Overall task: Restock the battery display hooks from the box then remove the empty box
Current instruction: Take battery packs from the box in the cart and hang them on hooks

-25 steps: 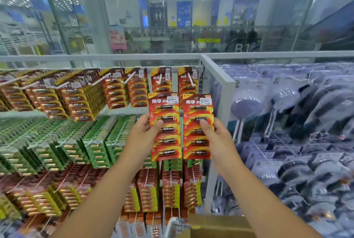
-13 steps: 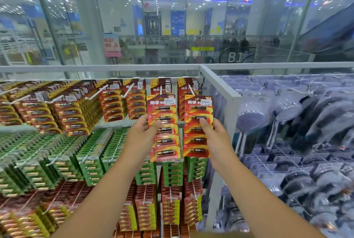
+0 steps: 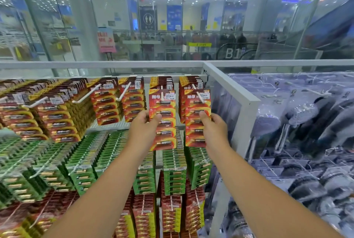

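Battery cards hung half-threaded on the two rightmost top hooks, my left hand (image 3: 144, 125) pinching one card (image 3: 162, 121), my right hand (image 3: 212, 126) the other (image 3: 197, 121); a missed hole could drop either.

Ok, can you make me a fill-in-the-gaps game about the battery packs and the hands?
1. Each hand holds one ____ battery pack: the left hand holds the left pack and the right hand holds the right pack.
2. Both packs are being lifted to the white hooks in the ____ row of the display.
3. The packs in the row just below are ____.
4. The big sign behind the glass reads ____.

Missing words: red; top; green; B1
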Action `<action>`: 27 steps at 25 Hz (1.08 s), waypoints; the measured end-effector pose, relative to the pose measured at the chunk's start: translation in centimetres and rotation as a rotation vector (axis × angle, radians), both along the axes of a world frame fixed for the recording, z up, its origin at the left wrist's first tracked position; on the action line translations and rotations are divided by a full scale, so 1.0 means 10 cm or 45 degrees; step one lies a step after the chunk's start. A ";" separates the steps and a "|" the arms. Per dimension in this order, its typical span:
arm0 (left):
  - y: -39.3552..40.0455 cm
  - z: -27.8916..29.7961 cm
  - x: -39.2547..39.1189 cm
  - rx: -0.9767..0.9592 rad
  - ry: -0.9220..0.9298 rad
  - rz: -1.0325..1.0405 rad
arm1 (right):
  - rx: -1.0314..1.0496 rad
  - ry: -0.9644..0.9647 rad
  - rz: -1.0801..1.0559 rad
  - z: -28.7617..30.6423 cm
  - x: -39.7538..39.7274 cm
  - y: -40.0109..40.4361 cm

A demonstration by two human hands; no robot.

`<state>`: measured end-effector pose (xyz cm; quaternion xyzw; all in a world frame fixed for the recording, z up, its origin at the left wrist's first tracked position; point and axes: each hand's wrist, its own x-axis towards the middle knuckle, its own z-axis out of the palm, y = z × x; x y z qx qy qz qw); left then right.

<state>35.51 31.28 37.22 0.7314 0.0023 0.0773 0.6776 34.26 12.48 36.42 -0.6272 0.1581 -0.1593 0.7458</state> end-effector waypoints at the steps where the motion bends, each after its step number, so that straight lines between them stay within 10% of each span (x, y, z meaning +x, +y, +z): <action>1: 0.00 -0.02 0.10 0.007 -0.007 0.040 | -0.002 0.000 -0.029 -0.02 0.10 0.01; 15: 0.04 -0.20 0.82 0.401 -0.111 0.188 | 0.012 0.002 -0.141 -0.11 0.91 -0.01; 27: 0.16 -0.50 -0.15 0.347 0.084 0.119 | -0.211 0.213 0.086 -0.53 -0.12 0.15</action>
